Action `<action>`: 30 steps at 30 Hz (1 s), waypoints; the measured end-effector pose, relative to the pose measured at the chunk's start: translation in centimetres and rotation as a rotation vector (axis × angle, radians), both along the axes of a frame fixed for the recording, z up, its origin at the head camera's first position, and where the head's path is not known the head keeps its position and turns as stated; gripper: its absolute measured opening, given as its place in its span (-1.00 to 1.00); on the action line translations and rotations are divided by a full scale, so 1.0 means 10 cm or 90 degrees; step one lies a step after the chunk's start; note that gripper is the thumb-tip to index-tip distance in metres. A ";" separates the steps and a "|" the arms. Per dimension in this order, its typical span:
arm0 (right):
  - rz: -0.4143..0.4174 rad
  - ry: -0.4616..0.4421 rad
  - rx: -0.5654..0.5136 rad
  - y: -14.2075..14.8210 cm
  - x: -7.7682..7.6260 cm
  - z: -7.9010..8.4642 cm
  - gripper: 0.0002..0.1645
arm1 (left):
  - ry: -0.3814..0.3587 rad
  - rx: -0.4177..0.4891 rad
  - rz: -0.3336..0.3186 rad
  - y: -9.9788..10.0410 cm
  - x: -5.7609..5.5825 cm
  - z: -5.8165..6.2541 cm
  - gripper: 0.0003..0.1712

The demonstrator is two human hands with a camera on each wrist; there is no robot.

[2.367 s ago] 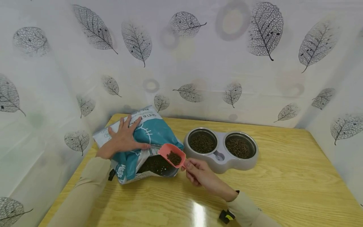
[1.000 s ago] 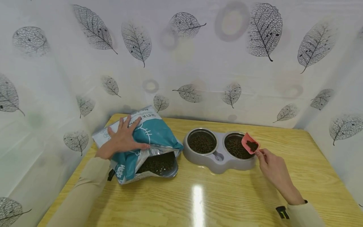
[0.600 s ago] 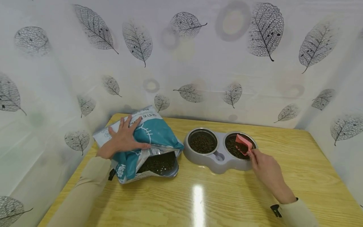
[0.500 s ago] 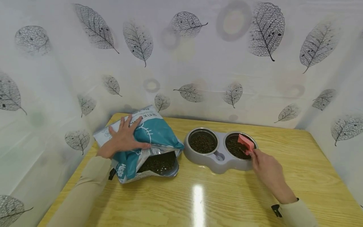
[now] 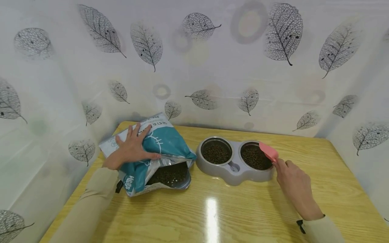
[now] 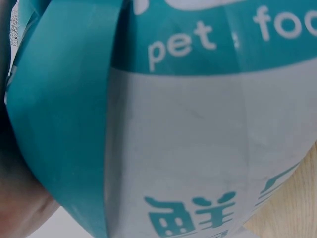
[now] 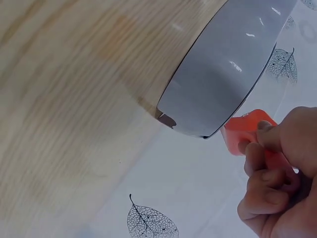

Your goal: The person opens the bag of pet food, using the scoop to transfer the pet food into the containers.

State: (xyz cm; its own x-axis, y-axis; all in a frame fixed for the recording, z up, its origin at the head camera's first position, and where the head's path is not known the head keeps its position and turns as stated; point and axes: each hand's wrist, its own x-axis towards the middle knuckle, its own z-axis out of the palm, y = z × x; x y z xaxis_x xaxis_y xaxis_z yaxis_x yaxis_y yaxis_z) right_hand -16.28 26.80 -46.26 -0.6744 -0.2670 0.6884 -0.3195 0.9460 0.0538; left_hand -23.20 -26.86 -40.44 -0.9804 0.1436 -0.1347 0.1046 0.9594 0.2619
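My right hand (image 5: 293, 180) pinches the handle of a pink scoop (image 5: 268, 152), tilted over the outer rim of the right-hand steel bowl (image 5: 256, 156). In the right wrist view the fingers (image 7: 265, 186) curl round the scoop's handle, beside the grey side of the bowl stand (image 7: 223, 69). My left hand (image 5: 131, 148) lies with fingers spread on a teal and white pet food bag (image 5: 165, 140), which rests on its side. Brown kibble (image 5: 170, 175) shows in the bag's mouth, facing me. The left wrist view is filled mostly by the printed bag (image 6: 188, 124).
The pale grey double bowl stand (image 5: 234, 179) sits right of the bag on a wood-grain table (image 5: 243, 212). Its left bowl (image 5: 216, 152) also holds kibble. A leaf-patterned curtain (image 5: 212, 64) closes off the back and both sides.
My right hand carried the kibble-filled scoop from the bag to the right bowl, tipped it over there, then drew it slightly right. The left hand stayed on the bag.
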 end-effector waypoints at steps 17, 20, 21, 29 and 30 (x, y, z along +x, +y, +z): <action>0.219 -0.608 -0.565 -0.60 0.15 0.31 -0.58 | 0.004 0.003 0.003 -0.01 0.00 -0.01 0.50; 0.289 -0.670 -0.572 -0.78 0.16 0.28 -0.57 | 0.002 0.001 0.004 -0.01 0.00 0.00 0.50; 0.310 -0.682 -0.565 -0.84 0.17 0.26 -0.57 | 0.002 0.002 0.004 -0.01 0.00 0.00 0.50; 0.434 -0.765 -0.515 -1.34 0.22 0.16 -0.53 | 0.001 0.002 0.003 -0.01 -0.01 -0.02 0.51; 0.445 -0.774 -0.512 -1.39 0.22 0.16 -0.52 | 0.000 0.002 0.003 -0.01 -0.01 -0.02 0.51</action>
